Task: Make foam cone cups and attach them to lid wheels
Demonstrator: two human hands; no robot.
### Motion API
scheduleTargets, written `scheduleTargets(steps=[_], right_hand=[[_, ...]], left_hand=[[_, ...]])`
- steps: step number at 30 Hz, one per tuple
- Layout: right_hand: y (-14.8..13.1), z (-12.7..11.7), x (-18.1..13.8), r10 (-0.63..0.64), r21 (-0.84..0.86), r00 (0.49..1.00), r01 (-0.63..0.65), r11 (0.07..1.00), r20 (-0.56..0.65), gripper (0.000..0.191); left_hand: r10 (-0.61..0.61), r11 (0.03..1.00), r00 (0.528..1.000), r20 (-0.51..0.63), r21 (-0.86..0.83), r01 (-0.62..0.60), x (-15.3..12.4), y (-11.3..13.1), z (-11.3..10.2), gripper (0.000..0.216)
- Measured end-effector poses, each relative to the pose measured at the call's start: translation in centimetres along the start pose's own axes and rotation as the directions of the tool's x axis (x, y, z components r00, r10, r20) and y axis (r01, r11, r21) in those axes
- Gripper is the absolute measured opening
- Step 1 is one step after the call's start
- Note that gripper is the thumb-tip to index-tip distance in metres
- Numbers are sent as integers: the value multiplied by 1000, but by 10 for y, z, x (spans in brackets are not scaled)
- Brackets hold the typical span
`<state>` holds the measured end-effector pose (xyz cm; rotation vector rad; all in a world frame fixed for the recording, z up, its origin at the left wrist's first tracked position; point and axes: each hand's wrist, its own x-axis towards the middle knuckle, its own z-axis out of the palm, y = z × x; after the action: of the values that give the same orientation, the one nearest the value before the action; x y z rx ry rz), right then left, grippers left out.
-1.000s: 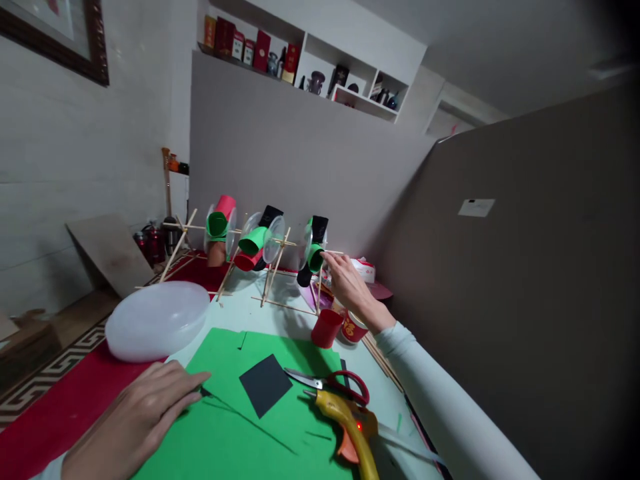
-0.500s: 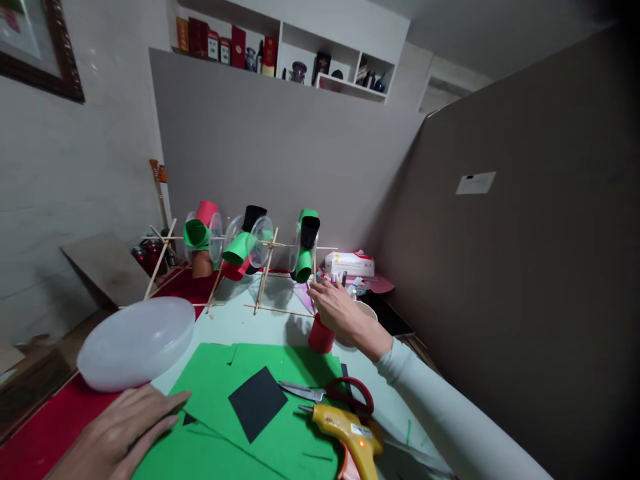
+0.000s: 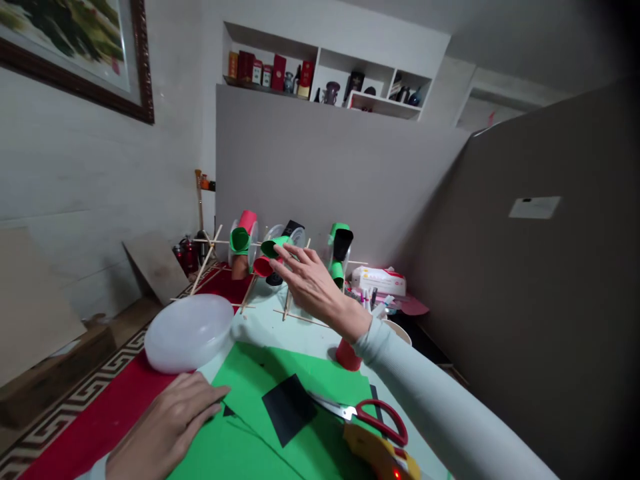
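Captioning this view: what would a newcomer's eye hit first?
Probably the bright green sheet at bottom centre, a black square lying on it. Then the right hand, seen against the coloured tube wheels mid-picture. The yellow glue gun, its red light glowing, also stands out at lower right.

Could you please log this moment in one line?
left hand: at left edge of green sheet | right hand: at middle paper-tube wheel, contact unclear | scissors: tip beside black square | glue gun: red light on
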<state>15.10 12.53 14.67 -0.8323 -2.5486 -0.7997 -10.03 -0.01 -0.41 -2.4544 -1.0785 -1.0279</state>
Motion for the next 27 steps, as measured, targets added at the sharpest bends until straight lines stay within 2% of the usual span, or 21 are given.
scheduleTargets(steps=[5, 10, 13, 17, 21, 24, 27], right_hand=[[11, 16, 24, 17, -2, 1000, -17, 1000, 7, 47], [4, 28, 5, -21, 9, 994, 20, 1000, 103, 40], [-1, 28, -1, -28, 20, 994, 26, 999, 110, 41], [5, 23, 20, 60, 14, 997, -61, 998, 49, 52], [12, 29, 43, 100, 6, 992, -101, 995, 74, 58], [6, 40, 38, 83, -3, 984, -83, 997, 158, 47], [-10, 50, 15, 41, -1, 964, -42, 999, 263, 30]], left_hand=[[-37, 998, 998, 42, -56, 39, -2, 0, 1, 30], [-64, 992, 995, 70, -103, 71, -5, 3, 1, 23], [-115, 979, 987, 114, -154, 131, -8, 6, 4, 24], [-157, 969, 978, 135, -169, 179, -13, 5, 9, 24], [-162, 971, 977, 137, -156, 183, -14, 0, 11, 23], [-151, 973, 979, 137, -156, 172, -12, -2, 11, 23], [-145, 971, 978, 149, -167, 169, -11, -1, 9, 23]])
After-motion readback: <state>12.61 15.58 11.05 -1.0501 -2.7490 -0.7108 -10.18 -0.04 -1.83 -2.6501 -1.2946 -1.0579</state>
